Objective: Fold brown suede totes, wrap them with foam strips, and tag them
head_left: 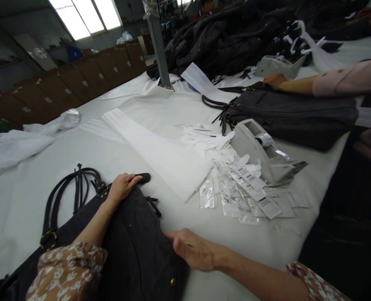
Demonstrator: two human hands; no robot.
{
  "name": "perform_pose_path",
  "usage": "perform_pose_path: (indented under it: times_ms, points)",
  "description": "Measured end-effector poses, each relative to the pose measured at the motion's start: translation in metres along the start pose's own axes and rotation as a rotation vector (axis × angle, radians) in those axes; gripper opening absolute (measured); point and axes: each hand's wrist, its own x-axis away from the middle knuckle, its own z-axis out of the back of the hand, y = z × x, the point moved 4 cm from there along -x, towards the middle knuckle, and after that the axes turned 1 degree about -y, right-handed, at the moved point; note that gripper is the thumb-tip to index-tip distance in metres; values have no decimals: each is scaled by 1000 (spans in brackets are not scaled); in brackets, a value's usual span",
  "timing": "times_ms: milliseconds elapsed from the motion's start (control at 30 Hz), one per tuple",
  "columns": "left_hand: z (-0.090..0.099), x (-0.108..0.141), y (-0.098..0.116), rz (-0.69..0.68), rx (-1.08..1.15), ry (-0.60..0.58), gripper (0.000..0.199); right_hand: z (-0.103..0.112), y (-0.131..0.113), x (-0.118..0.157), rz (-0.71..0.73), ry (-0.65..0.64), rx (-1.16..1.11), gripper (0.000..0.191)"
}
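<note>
A dark grey handbag (131,238) with black handles (58,196) and brass-coloured buckles lies on the table at the lower left. My left hand (122,190) is closed over its upper corner, beside a black strap end (144,178). At the bag's right-hand edge is my right hand (194,249), with thumb and forefinger against the material and the other fingers partly hidden. Short black cords (154,205) stick out of the bag between my hands. Part of the bag is covered by my left forearm.
White sheets (163,154) lie mid-table, beside labels and small plastic packets (251,192) and a grey tape dispenser (254,146). Another person's hand (275,81) rests on a second dark bag (292,110). A metal post (158,46) stands before heaped dark bags (216,42); cartons (85,79) line the left.
</note>
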Motion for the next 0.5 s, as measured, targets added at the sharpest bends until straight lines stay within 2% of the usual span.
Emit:
perform_pose_path:
  times_ms: [167,267,367,433,500]
  points:
    - [0,1,3,-9,-49,14,53,0,10,7,-81,-43,203,79]
    - [-1,0,3,-15,-64,30,53,0,15,6,-16,-49,198,62]
    - [3,0,6,-47,-65,17,50,1,20,8,52,-28,181,58]
    - [13,4,14,-56,-63,89,43,1,22,10,68,-16,185,60]
    - [27,19,24,-7,-41,257,38,2,22,11,80,-6,189,62]
